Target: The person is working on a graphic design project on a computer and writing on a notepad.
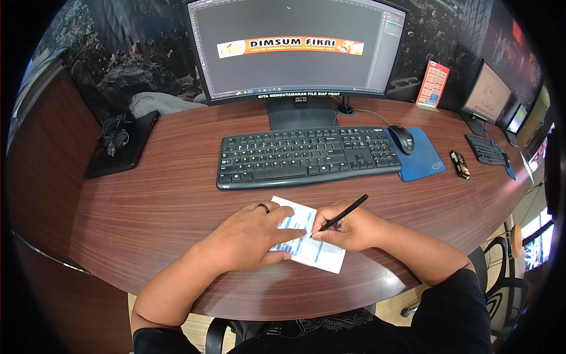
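Note:
On the desk in front of me lies a small white and blue printed form pad [323, 255], turned at a slant. My left hand [250, 233], with a dark ring on one finger, rests spread over the pad's left part and presses it down. In my right hand [349, 229] a black pen [352, 210] is pinched between thumb and fingers. Its tip points down to the left at the middle of the paper, close to my left fingertips; whether it touches cannot be made out. My left hand covers part of the form.
Beyond the pad sit a black keyboard [306, 154], a mouse [402, 140] on a blue mouse pad [429, 154] and a large monitor [295, 71]. A small dark box [460, 164] lies to the right. At left, a closed black laptop [118, 153] bears a coiled cable [114, 137].

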A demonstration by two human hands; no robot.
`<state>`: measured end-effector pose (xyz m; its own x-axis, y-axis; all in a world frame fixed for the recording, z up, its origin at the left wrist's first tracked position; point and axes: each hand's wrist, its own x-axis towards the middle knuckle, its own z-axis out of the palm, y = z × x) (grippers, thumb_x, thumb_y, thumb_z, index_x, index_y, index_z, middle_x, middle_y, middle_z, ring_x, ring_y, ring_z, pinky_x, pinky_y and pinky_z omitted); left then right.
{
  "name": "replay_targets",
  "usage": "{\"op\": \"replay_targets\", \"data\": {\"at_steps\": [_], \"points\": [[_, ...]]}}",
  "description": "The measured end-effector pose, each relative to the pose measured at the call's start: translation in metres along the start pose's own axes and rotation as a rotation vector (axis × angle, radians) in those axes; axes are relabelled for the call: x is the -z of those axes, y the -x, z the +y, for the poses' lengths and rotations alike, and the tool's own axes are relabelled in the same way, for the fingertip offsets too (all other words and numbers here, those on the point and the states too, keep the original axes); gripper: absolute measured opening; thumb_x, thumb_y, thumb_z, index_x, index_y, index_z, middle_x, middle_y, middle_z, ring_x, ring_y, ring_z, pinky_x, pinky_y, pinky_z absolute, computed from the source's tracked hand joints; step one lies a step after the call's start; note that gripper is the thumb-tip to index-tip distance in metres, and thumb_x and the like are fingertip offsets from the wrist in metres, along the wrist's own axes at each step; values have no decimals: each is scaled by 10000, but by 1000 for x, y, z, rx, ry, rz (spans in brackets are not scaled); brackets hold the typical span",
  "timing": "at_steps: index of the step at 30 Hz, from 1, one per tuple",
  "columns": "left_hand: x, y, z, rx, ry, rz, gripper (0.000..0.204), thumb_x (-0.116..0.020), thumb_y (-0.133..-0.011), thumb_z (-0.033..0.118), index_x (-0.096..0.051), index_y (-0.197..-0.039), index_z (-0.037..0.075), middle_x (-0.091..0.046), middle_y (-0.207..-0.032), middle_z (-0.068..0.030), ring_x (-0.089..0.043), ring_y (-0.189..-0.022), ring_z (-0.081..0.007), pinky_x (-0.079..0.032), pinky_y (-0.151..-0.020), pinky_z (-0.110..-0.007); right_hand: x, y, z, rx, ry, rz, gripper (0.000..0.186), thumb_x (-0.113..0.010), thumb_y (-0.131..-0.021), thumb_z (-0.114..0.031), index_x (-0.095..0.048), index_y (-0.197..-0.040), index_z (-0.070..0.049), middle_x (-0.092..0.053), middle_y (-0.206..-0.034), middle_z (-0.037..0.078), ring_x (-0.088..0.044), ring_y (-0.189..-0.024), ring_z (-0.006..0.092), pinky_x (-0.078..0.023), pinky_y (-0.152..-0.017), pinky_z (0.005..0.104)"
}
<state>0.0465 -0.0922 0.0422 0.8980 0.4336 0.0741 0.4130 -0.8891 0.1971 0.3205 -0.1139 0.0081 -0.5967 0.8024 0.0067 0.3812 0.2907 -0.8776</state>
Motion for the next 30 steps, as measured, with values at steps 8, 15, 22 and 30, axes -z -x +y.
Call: {"op": "replay_targets", "data": {"at_steps": [8,15,22,30], "points": [[3,-2,1,22,61,-21,430,-763,-874,360,-735,-1256,165,-574,-1400,-151,-580,-1198,-333,-489,-989,-461,2,-3,9,114,7,28,115,-747,-929,-90,-655,-993,-65,-695,-872,39,-643,-795,136,-506,-701,313],[0,-4,1,35,43,-27,445,-756,-877,378,-732,-1269,169,-574,-1413,-135,-579,-1196,-320,-501,-978,-452,2,-1,4,40,-16,33,105,-734,-946,-88,-647,-997,-61,-713,-899,50,-677,-833,149,-531,-717,326],[2,-2,3,47,37,-36,456,-752,-870,377,-727,-1288,194,-569,-1421,-126,-578,-1190,-322,-519,-957,-446,1,-2,-3,-40,24,9,100,-734,-938,-28,-659,-1000,-49,-709,-942,38,-678,-929,121,-544,-834,318],[2,-5,3,56,54,-51,460,-752,-867,375,-728,-1291,197,-579,-1408,-128,-581,-1194,-326,-520,-952,-451,0,-1,5,39,63,57,121,-740,-941,-102,-636,-993,-68,-698,-880,64,-673,-793,160,-521,-676,331]]}}
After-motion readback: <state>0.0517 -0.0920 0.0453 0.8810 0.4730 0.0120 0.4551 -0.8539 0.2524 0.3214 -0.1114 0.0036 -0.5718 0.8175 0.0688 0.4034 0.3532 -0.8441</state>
